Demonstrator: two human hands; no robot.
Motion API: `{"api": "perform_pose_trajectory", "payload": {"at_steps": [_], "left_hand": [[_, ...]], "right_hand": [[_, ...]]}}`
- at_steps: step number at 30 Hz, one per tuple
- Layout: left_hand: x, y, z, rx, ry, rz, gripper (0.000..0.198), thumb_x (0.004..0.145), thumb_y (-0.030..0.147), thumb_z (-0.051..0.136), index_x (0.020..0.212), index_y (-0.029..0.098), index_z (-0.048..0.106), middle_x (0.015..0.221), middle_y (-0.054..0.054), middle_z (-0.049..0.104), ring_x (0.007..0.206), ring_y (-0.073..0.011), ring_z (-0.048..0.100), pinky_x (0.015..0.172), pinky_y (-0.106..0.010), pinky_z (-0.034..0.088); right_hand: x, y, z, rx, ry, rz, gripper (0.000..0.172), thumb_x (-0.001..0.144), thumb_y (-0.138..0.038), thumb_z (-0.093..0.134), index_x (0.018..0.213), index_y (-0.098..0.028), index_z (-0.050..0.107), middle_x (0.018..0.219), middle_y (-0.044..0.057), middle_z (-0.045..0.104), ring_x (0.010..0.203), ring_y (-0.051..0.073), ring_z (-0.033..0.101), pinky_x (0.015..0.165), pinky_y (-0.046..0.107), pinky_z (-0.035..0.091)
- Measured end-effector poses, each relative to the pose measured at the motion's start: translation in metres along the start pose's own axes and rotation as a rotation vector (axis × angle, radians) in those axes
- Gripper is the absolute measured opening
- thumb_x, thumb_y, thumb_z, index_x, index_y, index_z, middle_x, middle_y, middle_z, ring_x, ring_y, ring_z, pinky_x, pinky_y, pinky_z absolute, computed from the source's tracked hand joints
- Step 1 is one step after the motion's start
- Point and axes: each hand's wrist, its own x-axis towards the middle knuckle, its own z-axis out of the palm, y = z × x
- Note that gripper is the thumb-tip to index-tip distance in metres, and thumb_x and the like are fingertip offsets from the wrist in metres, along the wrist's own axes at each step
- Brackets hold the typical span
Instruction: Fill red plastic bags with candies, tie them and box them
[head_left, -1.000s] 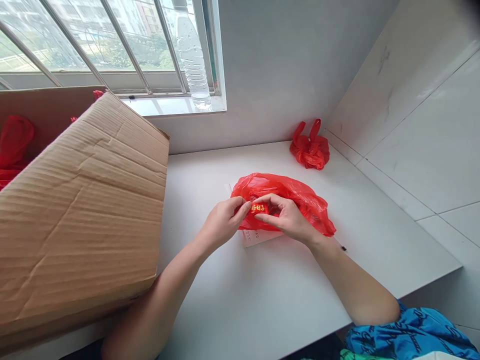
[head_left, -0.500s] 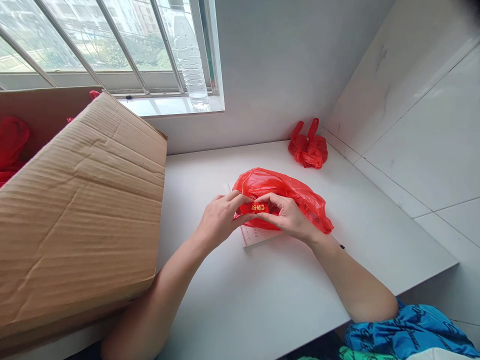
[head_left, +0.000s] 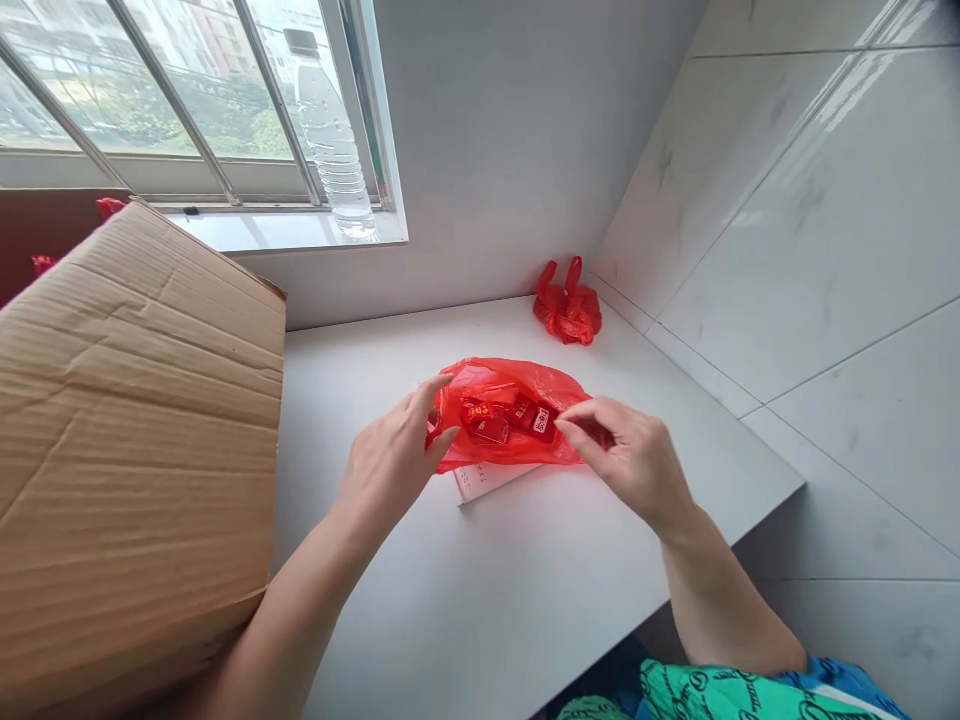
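Observation:
A thin red plastic bag (head_left: pixel 517 374) lies with its mouth spread toward me. Inside it are several small red wrapped packets (head_left: pixel 493 428), some with gold or white print. My left hand (head_left: pixel 397 440) is at the bag's left edge, thumb and forefinger stretched apart with no packet between them; its other fingers are partly hidden. At the right edge of the bag, my right hand (head_left: pixel 630 455) has thumb and forefinger drawn together on the red plastic. Under the bag, a white printed booklet or box (head_left: pixel 491 482) shows along its front edge.
A large cardboard box (head_left: pixel 142 420) stands on the left of the white table (head_left: pixel 450 610), red items showing inside. A tied red bag (head_left: pixel 568 308) sits near the back corner. On the window sill stands a clear water bottle (head_left: pixel 334 150). Tiled wall (head_left: pixel 810 240) rises at right.
The small red packet with gold print left my fingers and now lies among others in the bag. My hands moved apart to the bag's two sides. The view shifted right.

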Motion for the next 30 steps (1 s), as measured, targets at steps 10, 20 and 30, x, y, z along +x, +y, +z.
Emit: {"api": "perform_pose_trajectory", "payload": {"at_steps": [10, 20, 30], "left_hand": [[-0.019, 0.007, -0.012, 0.218, -0.107, -0.047, 0.056, 0.092, 0.023, 0.052, 0.147, 0.028, 0.037, 0.085, -0.003, 0.072, 0.071, -0.0222, 0.065, 0.047, -0.026, 0.028], [0.017, 0.033, -0.104, -0.289, 0.822, 0.037, 0.033, 0.083, 0.027, 0.069, 0.117, 0.026, 0.066, 0.093, 0.001, 0.070, 0.072, -0.0137, 0.067, 0.063, -0.027, 0.057], [0.054, 0.045, -0.110, -0.583, 0.830, 0.144, 0.023, 0.083, 0.027, 0.067, 0.106, 0.023, 0.069, 0.099, -0.003, 0.070, 0.089, -0.0146, 0.066, 0.068, -0.025, 0.061]], "right_hand": [[-0.021, 0.053, -0.044, -0.215, -0.175, 0.176, 0.025, 0.092, -0.047, 0.058, 0.081, -0.024, 0.062, 0.091, 0.002, 0.066, 0.067, 0.016, 0.061, 0.054, 0.029, 0.044], [0.131, 0.056, -0.053, 1.020, 0.371, 0.087, 0.020, 0.084, -0.046, 0.069, 0.080, -0.028, 0.062, 0.116, 0.002, 0.064, 0.095, 0.019, 0.064, 0.078, 0.036, 0.054], [0.134, 0.011, -0.012, 1.299, 0.160, 0.003, 0.036, 0.082, -0.047, 0.072, 0.111, -0.031, 0.057, 0.118, 0.001, 0.060, 0.091, 0.015, 0.066, 0.086, 0.037, 0.058]]}}
